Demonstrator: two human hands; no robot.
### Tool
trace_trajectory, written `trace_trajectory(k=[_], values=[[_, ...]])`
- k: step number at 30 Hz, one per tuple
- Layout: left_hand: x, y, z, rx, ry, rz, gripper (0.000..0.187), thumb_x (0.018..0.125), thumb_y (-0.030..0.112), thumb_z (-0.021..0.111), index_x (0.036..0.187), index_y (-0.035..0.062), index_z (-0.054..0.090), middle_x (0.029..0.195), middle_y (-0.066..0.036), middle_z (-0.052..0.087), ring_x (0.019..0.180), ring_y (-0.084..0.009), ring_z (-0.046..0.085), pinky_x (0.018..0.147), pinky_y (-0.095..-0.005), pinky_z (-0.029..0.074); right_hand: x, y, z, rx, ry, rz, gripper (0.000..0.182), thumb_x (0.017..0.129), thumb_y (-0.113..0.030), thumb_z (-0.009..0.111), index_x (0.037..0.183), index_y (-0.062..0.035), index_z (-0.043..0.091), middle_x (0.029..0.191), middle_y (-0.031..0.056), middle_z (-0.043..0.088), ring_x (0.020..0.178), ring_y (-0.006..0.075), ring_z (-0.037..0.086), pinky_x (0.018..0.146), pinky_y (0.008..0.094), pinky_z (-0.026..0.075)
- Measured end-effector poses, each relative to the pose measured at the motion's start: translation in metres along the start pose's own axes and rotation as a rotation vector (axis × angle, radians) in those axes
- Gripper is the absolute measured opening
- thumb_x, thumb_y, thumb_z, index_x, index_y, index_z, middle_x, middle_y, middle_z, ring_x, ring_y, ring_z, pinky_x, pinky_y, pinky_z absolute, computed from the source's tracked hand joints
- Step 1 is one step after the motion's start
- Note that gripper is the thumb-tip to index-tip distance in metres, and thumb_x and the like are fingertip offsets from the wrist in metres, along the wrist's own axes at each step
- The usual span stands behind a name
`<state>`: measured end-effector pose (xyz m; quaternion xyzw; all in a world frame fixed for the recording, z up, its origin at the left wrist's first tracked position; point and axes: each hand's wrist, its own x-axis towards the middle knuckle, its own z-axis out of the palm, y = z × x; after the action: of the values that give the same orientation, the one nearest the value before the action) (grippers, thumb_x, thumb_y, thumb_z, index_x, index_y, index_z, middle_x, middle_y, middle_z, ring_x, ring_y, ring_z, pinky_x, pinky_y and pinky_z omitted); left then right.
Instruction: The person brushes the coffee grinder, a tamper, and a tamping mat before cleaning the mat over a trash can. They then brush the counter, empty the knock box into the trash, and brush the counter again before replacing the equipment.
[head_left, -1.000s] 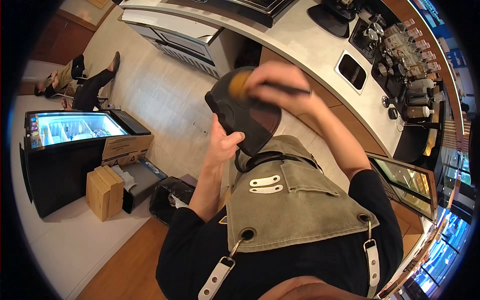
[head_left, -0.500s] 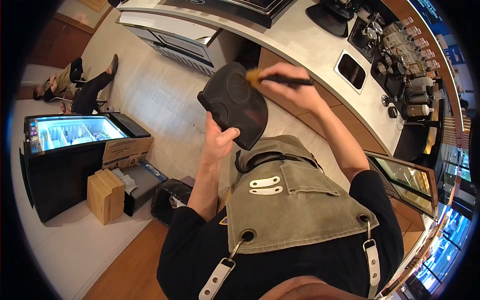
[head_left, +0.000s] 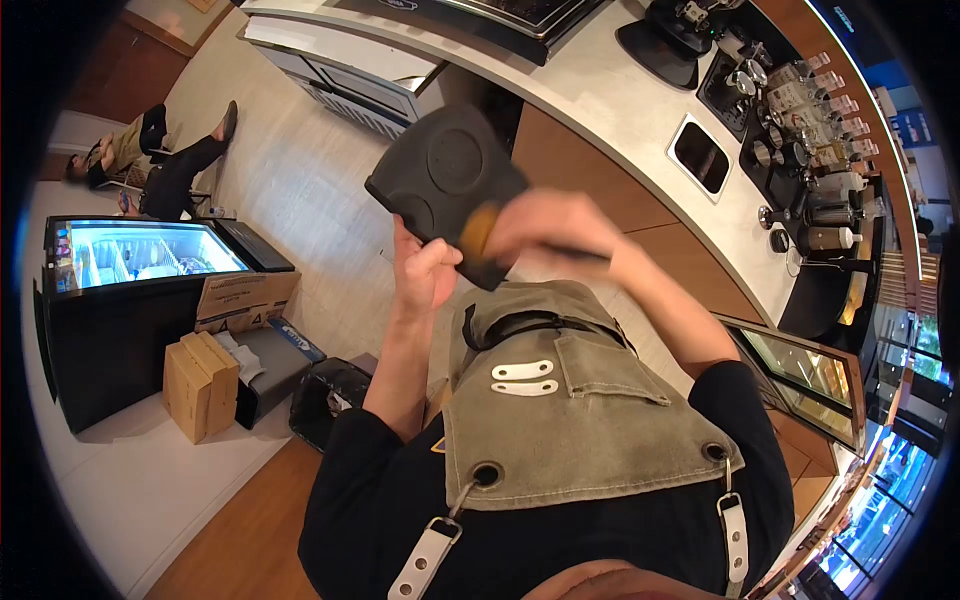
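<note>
A black rubber tamping mat point(head_left: 450, 165) with round recesses is tilted up in front of my apron. Its lower left edge is gripped by my left hand point(head_left: 428, 272), thumb on the near face. My right hand point(head_left: 560, 228), smeared by motion, is closed around a brush point(head_left: 480, 232) with tan bristles and a dark handle. The bristles lie over the lower right part of the mat, close to my left thumb. Contact between bristles and rubber is too blurred to make out.
A pale counter point(head_left: 640, 130) curves along the right, with an inset bin opening point(head_left: 700, 158) and coffee tools. At left stand a lit display freezer point(head_left: 150, 250), cardboard boxes point(head_left: 200, 385) and a black-lined bin point(head_left: 325, 400). A person point(head_left: 180, 175) sits beyond the freezer.
The brush in my right hand has swept from the mat's upper right down toward its lower edge. The mat has shifted slightly left and up with my left hand.
</note>
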<state>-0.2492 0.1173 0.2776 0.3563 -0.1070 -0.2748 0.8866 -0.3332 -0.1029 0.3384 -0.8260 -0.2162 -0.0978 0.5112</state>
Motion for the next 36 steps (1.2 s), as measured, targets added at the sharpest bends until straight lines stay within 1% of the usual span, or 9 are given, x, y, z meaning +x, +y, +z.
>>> trace_trajectory(k=[2, 6, 9, 12, 16, 19, 29, 33, 36], values=[[0.004, 0.0, 0.003, 0.021, 0.0, 0.033, 0.089, 0.065, -0.016, 0.046, 0.15, 0.0101, 0.038, 0.136, -0.01, 0.054, 0.127, -0.0256, 0.055, 0.107, -0.0396, 0.047, -0.006, -0.015, 0.017, 0.091, -0.12, -0.066, 0.017, 0.091, -0.006, 0.071, 0.108, -0.0036, 0.073, 0.1, 0.0144, 0.073, 0.098, 0.0331, 0.07, 0.088, 0.0433, 0.055], [0.006, 0.005, 0.005, -0.015, 0.025, 0.056, 0.087, 0.065, -0.016, 0.047, 0.148, 0.0099, 0.04, 0.134, -0.009, 0.054, 0.126, -0.0261, 0.054, 0.111, -0.0419, 0.043, -0.014, 0.019, -0.012, -0.067, 0.088, 0.036, 0.017, 0.089, -0.005, 0.071, 0.105, -0.008, 0.075, 0.105, 0.0115, 0.073, 0.104, 0.0294, 0.07, 0.09, 0.0406, 0.055], [0.008, 0.008, 0.01, -0.042, 0.031, 0.071, 0.086, 0.065, -0.017, 0.046, 0.147, 0.0098, 0.041, 0.134, -0.009, 0.054, 0.126, -0.0268, 0.054, 0.112, -0.0428, 0.043, -0.019, -0.01, 0.009, 0.026, -0.095, -0.064, 0.018, 0.091, -0.007, 0.069, 0.108, -0.0059, 0.074, 0.102, 0.012, 0.074, 0.099, 0.0319, 0.071, 0.086, 0.0407, 0.057], [0.007, 0.006, 0.002, -0.037, 0.06, 0.062, 0.089, 0.065, -0.017, 0.046, 0.149, 0.0104, 0.04, 0.137, -0.009, 0.053, 0.128, -0.0277, 0.053, 0.113, -0.0439, 0.042, -0.021, 0.015, -0.022, -0.134, 0.206, 0.074, 0.016, 0.09, -0.008, 0.07, 0.106, -0.0049, 0.072, 0.102, 0.0118, 0.073, 0.096, 0.0325, 0.07, 0.086, 0.0414, 0.057], [0.01, 0.008, 0.017, -0.058, 0.041, 0.051, 0.088, 0.067, -0.017, 0.047, 0.15, 0.0109, 0.039, 0.137, -0.009, 0.053, 0.13, -0.028, 0.053, 0.114, -0.0445, 0.041, -0.025, -0.016, 0.003, 0.052, -0.032, -0.017, 0.013, 0.088, -0.006, 0.073, 0.101, -0.006, 0.074, 0.101, 0.0105, 0.073, 0.098, 0.0288, 0.07, 0.087, 0.0386, 0.056], [0.006, 0.008, 0.025, -0.039, 0.058, 0.062, 0.084, 0.071, -0.016, 0.05, 0.15, 0.0105, 0.039, 0.138, -0.01, 0.054, 0.13, -0.0275, 0.053, 0.114, -0.0443, 0.041, -0.029, 0.012, -0.022, -0.089, 0.202, 0.084, 0.018, 0.089, -0.006, 0.072, 0.108, -0.0058, 0.073, 0.109, 0.0102, 0.073, 0.104, 0.0297, 0.068, 0.092, 0.0409, 0.055], [0.002, -0.001, 0.054, 0.067, 0.07, 0.046, 0.075, 0.079, -0.01, 0.061, 0.149, 0.0104, 0.04, 0.14, -0.011, 0.053, 0.131, -0.0269, 0.052, 0.114, -0.0443, 0.041, -0.027, -0.028, 0.011, -0.13, -0.114, -0.114, 0.03, 0.078, -0.003, 0.076, 0.107, -0.0085, 0.075, 0.103, 0.0081, 0.073, 0.1, 0.0286, 0.07, 0.091, 0.0378, 0.056], [-0.005, -0.005, 0.038, -0.011, -0.067, 0.025, 0.084, 0.076, -0.014, 0.055, 0.154, 0.0116, 0.038, 0.144, -0.011, 0.054, 0.135, -0.0309, 0.052, 0.117, -0.0491, 0.041, -0.018, -0.002, -0.037, -0.172, 0.386, 0.04, 0.018, 0.083, -0.002, 0.08, 0.1, -0.0057, 0.075, 0.1, 0.0098, 0.074, 0.095, 0.0272, 0.072, 0.084, 0.0354, 0.058], [-0.008, -0.007, 0.027, -0.029, -0.099, -0.055, 0.086, 0.073, -0.015, 0.053, 0.153, 0.01, 0.037, 0.142, -0.014, 0.054, 0.133, -0.0317, 0.055, 0.113, -0.0486, 0.046, -0.016, -0.03, -0.019, -0.006, 0.082, -0.13, 0.018, 0.083, -0.005, 0.081, 0.1, -0.0066, 0.076, 0.1, 0.0096, 0.074, 0.094, 0.0258, 0.072, 0.083, 0.0344, 0.057]])
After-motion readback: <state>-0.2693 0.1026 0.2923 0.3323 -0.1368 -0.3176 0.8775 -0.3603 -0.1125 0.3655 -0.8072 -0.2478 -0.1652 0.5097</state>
